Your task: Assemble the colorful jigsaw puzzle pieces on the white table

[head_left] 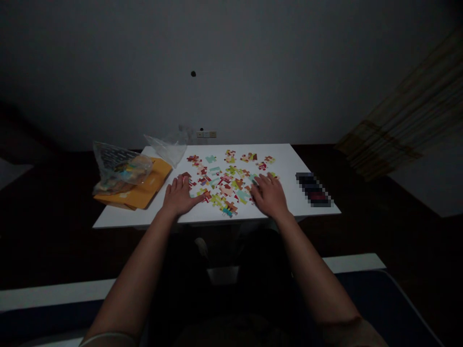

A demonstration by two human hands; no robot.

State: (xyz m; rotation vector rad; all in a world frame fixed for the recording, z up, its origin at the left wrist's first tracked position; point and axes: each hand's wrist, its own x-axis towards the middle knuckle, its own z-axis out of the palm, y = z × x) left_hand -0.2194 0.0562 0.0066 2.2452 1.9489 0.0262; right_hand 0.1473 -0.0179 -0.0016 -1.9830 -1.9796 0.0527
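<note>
Many loose jigsaw puzzle pieces in green, red, pink, brown and pale blue lie spread over the middle of a white table. My left hand rests at the left edge of the spread, fingers apart, with the thumb reaching to a reddish piece. At the right edge of the spread, my right hand lies palm down with its fingers loosely extended over a few pieces. Neither hand visibly grips anything. What lies under the palms is hidden.
An orange folder-like packet lies on the table's left side, a clear plastic bag with colourful contents on top. Behind it stands another clear bag. A pixelated dark object lies at the right. A wall with a socket is behind.
</note>
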